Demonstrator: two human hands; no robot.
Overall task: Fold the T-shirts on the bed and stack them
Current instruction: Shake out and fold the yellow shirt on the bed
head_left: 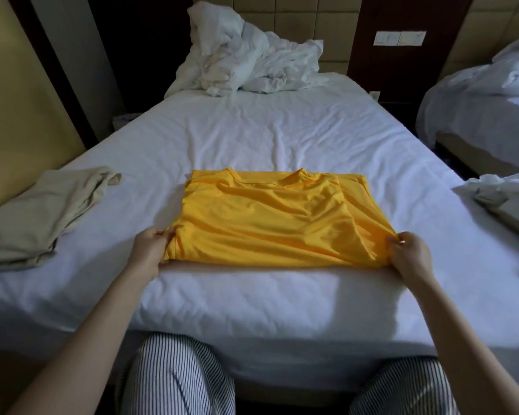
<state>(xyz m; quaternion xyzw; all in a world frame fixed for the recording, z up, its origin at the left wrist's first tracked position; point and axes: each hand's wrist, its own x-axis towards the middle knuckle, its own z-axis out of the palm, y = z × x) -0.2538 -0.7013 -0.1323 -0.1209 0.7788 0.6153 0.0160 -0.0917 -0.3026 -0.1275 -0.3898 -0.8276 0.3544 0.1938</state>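
Left hand [149, 250] and right hand [409, 255] each pinch a near corner of the yellow T-shirt [267, 223] between them, likely mid-fold; next, carry that edge away toward the collar.

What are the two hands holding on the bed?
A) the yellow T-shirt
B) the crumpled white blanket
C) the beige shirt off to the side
A: the left hand and the right hand each pinch a near corner of the yellow T-shirt, which lies spread in the middle of the bed.
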